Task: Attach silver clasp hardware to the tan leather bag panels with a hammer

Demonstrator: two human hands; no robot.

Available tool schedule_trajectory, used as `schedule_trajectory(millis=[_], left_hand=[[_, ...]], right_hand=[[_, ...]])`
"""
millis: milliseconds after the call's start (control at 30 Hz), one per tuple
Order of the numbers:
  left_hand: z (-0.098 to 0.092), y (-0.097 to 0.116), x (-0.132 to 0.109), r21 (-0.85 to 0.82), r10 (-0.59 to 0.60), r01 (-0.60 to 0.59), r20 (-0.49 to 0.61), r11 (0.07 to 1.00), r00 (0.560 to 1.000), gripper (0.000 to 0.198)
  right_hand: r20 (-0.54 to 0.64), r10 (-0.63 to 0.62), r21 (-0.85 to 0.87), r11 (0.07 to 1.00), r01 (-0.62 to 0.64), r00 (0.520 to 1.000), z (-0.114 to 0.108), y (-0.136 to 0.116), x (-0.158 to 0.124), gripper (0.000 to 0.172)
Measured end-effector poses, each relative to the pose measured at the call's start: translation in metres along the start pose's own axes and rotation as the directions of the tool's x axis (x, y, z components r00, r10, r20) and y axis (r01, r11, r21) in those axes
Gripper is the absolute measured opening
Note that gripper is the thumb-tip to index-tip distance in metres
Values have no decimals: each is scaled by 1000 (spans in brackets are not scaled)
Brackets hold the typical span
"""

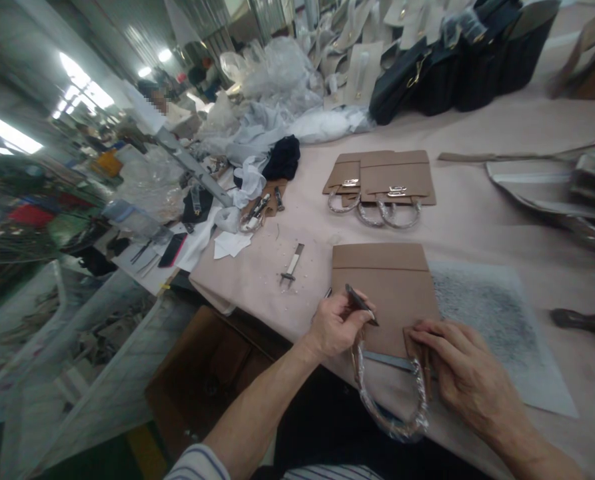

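Observation:
A flat tan leather bag panel (383, 287) lies near the table's front edge. My left hand (333, 327) is closed around a dark, slim, pen-like tool (360, 304) slanted over the panel's left side. A curved bag handle (394, 421) wrapped in clear plastic hangs in a loop past the table edge. My right hand (470, 363) pinches the brown leather tab (410, 339) at the handle's right end, against the panel's lower right corner. Part of the handle's left end is hidden behind my left hand.
A speckled white sheet (492, 320) lies right of the panel, beside a dark-handled tool (582, 320). Further back are tan panels with handles (397, 175), a small fork-like tool (292, 263) and black bags (447, 73). Plastic wrapping (282, 73) is heaped at the back left.

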State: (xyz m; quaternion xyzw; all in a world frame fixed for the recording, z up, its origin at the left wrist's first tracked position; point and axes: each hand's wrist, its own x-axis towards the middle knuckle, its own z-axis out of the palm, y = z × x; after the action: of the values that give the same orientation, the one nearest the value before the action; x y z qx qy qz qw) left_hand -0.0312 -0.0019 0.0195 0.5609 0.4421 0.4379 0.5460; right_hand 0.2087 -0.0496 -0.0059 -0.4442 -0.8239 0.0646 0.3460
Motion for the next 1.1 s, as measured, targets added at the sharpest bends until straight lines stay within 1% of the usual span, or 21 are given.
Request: schedule_trajectory(millis=[100,267,400,600,833,933,1100], left_hand=[[1,0,-3,-78,-36,35,-14,996,999,27],[-1,2,-9,-25,-23,24,31,999,999,24],[-2,-1,-9,-7,-10,10,30,1000,1000,23],[-2,-7,-8,-1,15,-15,27,1000,1000,19],[0,-3,-9,3,15,-15,49,1000,999,23],[1,-2,-10,-6,1,-1,38,1000,999,25],[1,-2,-10,8,23,-23,29,1000,999,20]], right_hand=[[-6,14,12,1000,-13,1000,-1,-1,1,30],[-12,14,17,1000,-14,1000,-1,-1,2,29],[0,25,14,1000,-25,1000,1,-1,1,28],[-4,-1,3,1000,1,1000,2,1,-2,27],[-13,25,38,999,-25,1000,2,1,-1,28],[-24,38,47,998,-37,999,1,-1,1,28],[-19,34,42,999,-34,999,0,-1,1,28]])
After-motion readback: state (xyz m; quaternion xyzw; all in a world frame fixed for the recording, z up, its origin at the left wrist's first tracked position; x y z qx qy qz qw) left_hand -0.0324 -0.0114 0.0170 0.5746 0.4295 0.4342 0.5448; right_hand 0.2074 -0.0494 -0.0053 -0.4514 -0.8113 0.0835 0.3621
